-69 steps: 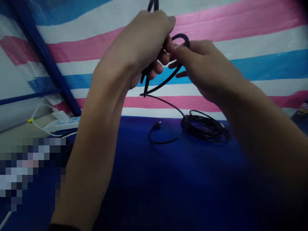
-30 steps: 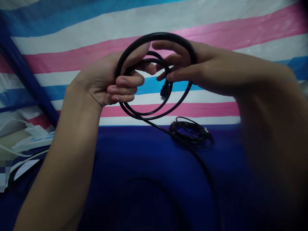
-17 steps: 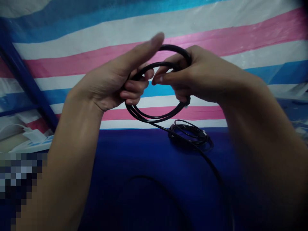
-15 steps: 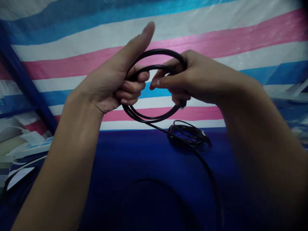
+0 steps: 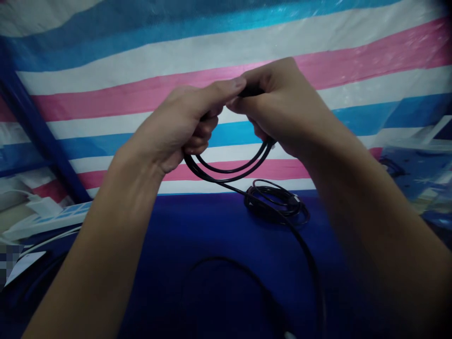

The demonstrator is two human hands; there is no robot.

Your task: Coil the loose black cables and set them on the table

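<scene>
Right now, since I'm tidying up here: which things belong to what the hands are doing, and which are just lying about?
In use: left hand and right hand, both gripping the looped black cable, whose tail trails onto the blue cloth.
Lying about: the coiled thin cable on the cloth, the white power strip at left.

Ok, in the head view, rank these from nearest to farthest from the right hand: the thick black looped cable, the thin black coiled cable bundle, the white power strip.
1. Thick black looped cable: gripped in the right hand.
2. Thin black coiled cable bundle: below it, on the blue cloth.
3. White power strip: far off at the left edge.
</scene>
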